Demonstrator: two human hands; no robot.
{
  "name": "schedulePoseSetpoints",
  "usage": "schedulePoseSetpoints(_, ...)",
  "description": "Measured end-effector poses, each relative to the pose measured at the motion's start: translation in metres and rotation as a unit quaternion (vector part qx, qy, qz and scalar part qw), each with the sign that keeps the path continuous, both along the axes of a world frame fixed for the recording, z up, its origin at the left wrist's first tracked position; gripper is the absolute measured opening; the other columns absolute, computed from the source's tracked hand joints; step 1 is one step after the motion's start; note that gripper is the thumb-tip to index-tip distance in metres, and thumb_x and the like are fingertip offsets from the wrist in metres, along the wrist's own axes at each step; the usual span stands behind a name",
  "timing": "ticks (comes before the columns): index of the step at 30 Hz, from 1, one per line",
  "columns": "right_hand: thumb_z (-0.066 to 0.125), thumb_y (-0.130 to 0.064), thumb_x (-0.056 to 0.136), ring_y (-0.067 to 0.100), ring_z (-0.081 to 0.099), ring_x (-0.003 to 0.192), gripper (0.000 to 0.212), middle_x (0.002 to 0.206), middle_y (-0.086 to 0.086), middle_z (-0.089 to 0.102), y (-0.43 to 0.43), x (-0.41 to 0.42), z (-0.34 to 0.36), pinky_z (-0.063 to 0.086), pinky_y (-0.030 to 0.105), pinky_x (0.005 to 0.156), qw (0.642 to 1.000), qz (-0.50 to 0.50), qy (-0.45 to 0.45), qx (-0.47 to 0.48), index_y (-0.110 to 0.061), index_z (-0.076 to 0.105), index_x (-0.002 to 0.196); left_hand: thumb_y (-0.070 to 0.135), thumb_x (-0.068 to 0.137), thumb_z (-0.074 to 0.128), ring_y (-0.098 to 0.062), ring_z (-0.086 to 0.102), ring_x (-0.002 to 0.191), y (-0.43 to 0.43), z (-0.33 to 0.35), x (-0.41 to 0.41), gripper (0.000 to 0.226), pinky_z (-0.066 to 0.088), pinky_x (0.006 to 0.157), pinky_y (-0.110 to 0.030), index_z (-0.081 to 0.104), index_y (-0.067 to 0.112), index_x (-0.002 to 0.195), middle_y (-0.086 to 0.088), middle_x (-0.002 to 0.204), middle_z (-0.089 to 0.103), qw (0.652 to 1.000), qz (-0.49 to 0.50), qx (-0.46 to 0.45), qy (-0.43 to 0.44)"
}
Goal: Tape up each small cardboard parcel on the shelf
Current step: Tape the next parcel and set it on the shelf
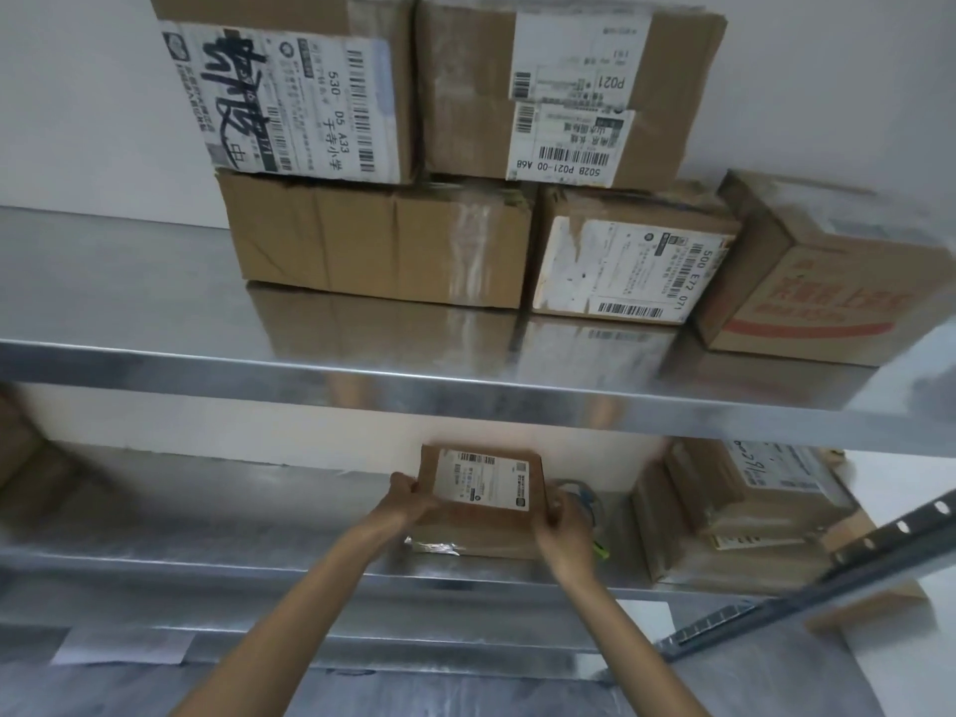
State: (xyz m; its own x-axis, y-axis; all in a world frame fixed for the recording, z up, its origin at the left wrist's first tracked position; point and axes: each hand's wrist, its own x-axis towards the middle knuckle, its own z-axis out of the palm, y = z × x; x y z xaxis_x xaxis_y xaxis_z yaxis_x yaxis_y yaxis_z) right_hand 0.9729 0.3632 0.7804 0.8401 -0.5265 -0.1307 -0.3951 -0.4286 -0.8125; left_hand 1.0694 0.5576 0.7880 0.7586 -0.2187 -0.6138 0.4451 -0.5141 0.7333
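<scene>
A small flat cardboard parcel (483, 517) with a white shipping label stands tilted on the lower metal shelf (207, 520), its labelled face toward me. My left hand (411, 496) grips its left edge. On the parcel's right edge is my right hand (561, 525), also gripping it. Just behind my right hand a tape dispenser (584, 496) with a clear roll is partly hidden. A crumpled strip of clear tape (434, 547) shows at the parcel's bottom left corner.
Several cardboard boxes (724, 509) are piled on the lower shelf to the right. The upper shelf (155, 323) carries stacked larger boxes (383, 240). A perforated metal upright (827, 561) slants across the lower right. Another box edge (15, 447) sits at far left.
</scene>
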Motion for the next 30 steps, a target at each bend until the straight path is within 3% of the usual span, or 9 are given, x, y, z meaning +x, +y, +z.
schedulePoseSetpoints(2,0.051,-0.019,0.094,0.023,0.065,0.092,0.019,0.104,0.01,0.069,-0.005,0.004,-0.007,0.047,0.021,0.071,0.999,0.021,0.046,-0.004,-0.006,0.061,0.105,0.048,0.075,0.067,-0.017,0.055,0.103,0.001,-0.004,0.001,0.069,0.047,0.09,-0.034,0.033,0.008,0.12,-0.004,0.115,0.054,0.999,-0.039,0.03,0.008)
schedulePoseSetpoints(5,0.051,-0.027,0.095,0.026,0.063,0.102,0.032,0.115,0.014,0.066,-0.009,0.016,-0.007,0.05,0.032,0.085,0.992,0.066,0.103,-0.019,-0.004,0.055,0.117,0.048,0.09,0.056,-0.023,0.052,0.116,-0.006,-0.012,0.007,0.074,0.044,0.099,-0.036,0.025,0.0,0.137,-0.009,0.132,0.051,0.998,-0.044,0.042,-0.004)
schedulePoseSetpoints(9,0.047,-0.027,0.098,0.027,0.055,0.118,0.044,0.13,0.014,0.056,-0.014,0.037,-0.001,0.04,0.023,0.083,0.971,0.133,0.192,-0.043,-0.002,0.041,0.134,0.04,0.1,0.043,-0.029,0.042,0.132,-0.023,-0.008,0.011,0.075,0.039,0.106,-0.034,0.003,0.0,0.148,-0.016,0.151,0.029,0.985,-0.133,0.104,-0.029)
schedulePoseSetpoints(13,0.053,-0.033,0.095,0.022,0.054,0.12,0.05,0.134,0.009,0.054,-0.028,0.048,-0.008,0.038,0.019,0.081,0.962,0.148,0.227,-0.026,-0.003,0.041,0.133,0.045,0.101,0.035,-0.031,0.039,0.136,-0.024,-0.006,0.016,0.081,0.042,0.104,-0.036,-0.013,0.001,0.148,-0.016,0.157,0.016,0.974,-0.163,0.15,-0.038)
schedulePoseSetpoints(18,0.058,-0.033,0.092,0.023,0.055,0.117,0.049,0.132,0.009,0.055,-0.034,0.045,-0.011,0.05,0.032,0.092,0.966,0.14,0.215,0.026,-0.006,0.044,0.13,0.051,0.097,0.041,-0.031,0.043,0.131,-0.019,-0.006,0.019,0.088,0.051,0.095,-0.043,-0.007,-0.003,0.148,-0.014,0.155,0.025,0.977,-0.149,0.154,-0.002)
schedulePoseSetpoints(27,0.063,-0.031,0.089,0.022,0.06,0.108,0.041,0.123,0.008,0.063,-0.035,0.037,-0.018,0.05,0.023,0.077,0.978,0.111,0.161,0.067,-0.006,0.057,0.121,0.05,0.097,0.043,-0.028,0.035,0.137,-0.012,-0.012,0.015,0.085,0.042,0.105,-0.04,-0.004,0.0,0.148,-0.011,0.156,0.02,0.982,-0.157,0.101,-0.028)
schedulePoseSetpoints(30,0.065,-0.03,0.088,0.026,0.061,0.107,0.04,0.12,0.011,0.064,-0.033,0.035,-0.015,0.053,0.04,0.086,0.98,0.096,0.15,0.089,-0.005,0.058,0.117,0.049,0.097,0.044,-0.028,0.039,0.134,-0.011,-0.015,0.014,0.083,0.046,0.1,-0.039,0.0,0.0,0.148,-0.01,0.153,0.028,0.986,-0.14,0.085,-0.021)
